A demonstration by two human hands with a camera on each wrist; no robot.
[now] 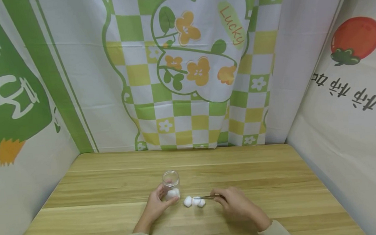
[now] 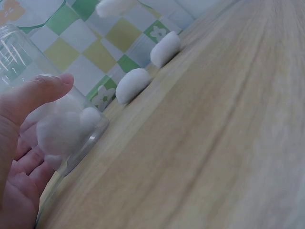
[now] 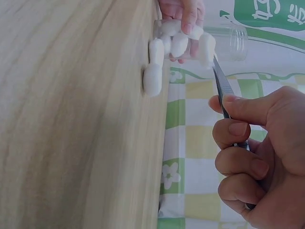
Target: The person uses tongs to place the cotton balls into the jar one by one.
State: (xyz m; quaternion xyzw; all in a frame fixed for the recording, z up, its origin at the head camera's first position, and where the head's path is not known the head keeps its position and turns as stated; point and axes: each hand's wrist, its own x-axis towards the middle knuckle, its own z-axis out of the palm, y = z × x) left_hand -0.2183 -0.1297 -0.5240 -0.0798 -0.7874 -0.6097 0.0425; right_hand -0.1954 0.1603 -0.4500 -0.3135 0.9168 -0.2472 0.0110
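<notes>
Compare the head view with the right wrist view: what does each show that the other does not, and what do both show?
Only the head view shows the whole wooden table and the tomato print on the side cloth. Only the right wrist view shows a cotton ball gripped at the tweezers' tip, lifted off the table. Both show the right hand holding tweezers and the left hand holding the glass jar.

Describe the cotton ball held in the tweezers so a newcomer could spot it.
On the wooden table, look right of the glass jar. The tweezers in the right hand pinch one cotton ball raised above the two lying on the wood; it alone is off the surface.
</notes>
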